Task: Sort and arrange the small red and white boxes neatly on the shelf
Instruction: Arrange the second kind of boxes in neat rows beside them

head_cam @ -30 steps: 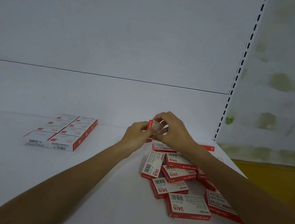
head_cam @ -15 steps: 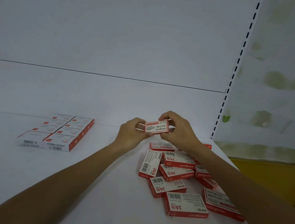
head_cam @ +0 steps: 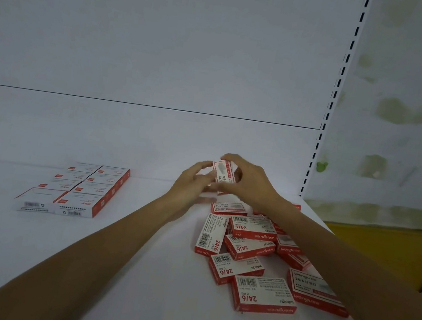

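Since half a second ago the held box [head_cam: 224, 172] has turned from lying level between the hands to standing tilted on end. Head view: the left hand [head_cam: 191, 181] pinches its left edge, fingers partly blurred, and the right hand [head_cam: 253, 184] curls over its top and right side. Both grips are clamped on it above the shelf [head_cam: 139, 270]. Just below lies the loose pile [head_cam: 247, 245]; the neat block [head_cam: 80, 192] sits well apart to the left.
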Demonstrator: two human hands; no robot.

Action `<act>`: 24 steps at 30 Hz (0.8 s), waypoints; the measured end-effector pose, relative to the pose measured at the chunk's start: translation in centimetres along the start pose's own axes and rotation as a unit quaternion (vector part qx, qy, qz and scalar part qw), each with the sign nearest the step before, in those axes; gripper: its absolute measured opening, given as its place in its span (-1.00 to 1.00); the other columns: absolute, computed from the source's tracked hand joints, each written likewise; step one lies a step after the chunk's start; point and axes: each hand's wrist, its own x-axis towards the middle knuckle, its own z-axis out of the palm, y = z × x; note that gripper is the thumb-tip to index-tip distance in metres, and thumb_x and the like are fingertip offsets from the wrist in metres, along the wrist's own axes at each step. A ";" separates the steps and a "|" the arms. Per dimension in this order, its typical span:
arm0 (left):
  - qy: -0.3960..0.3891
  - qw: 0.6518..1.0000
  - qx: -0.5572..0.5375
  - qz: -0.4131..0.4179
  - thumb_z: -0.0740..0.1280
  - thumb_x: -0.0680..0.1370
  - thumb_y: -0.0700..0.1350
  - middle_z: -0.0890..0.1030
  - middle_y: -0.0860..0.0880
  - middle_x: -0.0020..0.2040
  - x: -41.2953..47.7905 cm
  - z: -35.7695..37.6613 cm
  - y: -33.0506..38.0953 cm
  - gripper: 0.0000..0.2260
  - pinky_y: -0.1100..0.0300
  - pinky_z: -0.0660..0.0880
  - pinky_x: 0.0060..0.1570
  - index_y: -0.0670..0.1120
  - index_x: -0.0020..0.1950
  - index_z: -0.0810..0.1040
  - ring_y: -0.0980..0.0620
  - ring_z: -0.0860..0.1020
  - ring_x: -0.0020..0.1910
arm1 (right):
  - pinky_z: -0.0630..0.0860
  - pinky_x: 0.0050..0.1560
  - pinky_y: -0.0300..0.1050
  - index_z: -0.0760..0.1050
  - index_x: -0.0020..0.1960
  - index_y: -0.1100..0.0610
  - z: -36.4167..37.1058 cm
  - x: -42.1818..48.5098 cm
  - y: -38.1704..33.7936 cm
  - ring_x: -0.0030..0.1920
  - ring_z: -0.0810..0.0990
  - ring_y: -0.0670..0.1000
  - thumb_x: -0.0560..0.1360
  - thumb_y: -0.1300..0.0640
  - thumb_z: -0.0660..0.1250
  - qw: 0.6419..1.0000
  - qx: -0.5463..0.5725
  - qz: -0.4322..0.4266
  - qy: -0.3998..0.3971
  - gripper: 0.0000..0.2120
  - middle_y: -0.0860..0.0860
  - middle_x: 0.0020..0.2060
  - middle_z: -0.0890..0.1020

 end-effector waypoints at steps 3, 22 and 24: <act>-0.074 0.997 0.036 0.001 0.35 0.50 -0.22 0.62 -0.09 0.02 -0.3 0.4 0.0 -0.54 0.18 0.60 -0.08 0.04 0.36 0.35 0.00 0.63 -0.03 | 0.46 -0.51 -0.38 0.44 0.16 0.15 -0.1 0.1 0.0 -0.53 0.56 -0.13 0.46 0.07 0.39 0.994 0.083 0.076 0.012 -0.68 -0.04 -0.37 0.57; 0.155 0.987 0.039 -0.003 0.44 0.44 -0.19 0.58 -0.18 0.13 2.2 -0.8 -1.1 -0.65 0.05 0.56 0.10 -0.25 0.18 0.49 -0.08 0.61 0.03 | 0.40 0.06 -0.28 0.33 0.40 0.11 -0.4 0.2 1.6 0.02 0.54 -0.03 0.44 0.15 0.41 0.999 -0.027 0.044 0.005 -0.45 0.09 0.21 0.50; 0.140 0.990 -0.001 -0.006 0.40 0.46 -0.23 0.59 -0.20 0.12 2.3 -1.1 -1.0 -0.69 0.06 0.56 0.11 -0.26 0.18 0.50 -0.08 0.61 0.02 | 0.38 0.00 -0.36 0.36 0.37 0.13 -0.3 0.5 1.6 -0.04 0.53 -0.06 0.45 0.14 0.41 0.998 -0.033 0.046 0.019 -0.47 0.09 0.21 0.50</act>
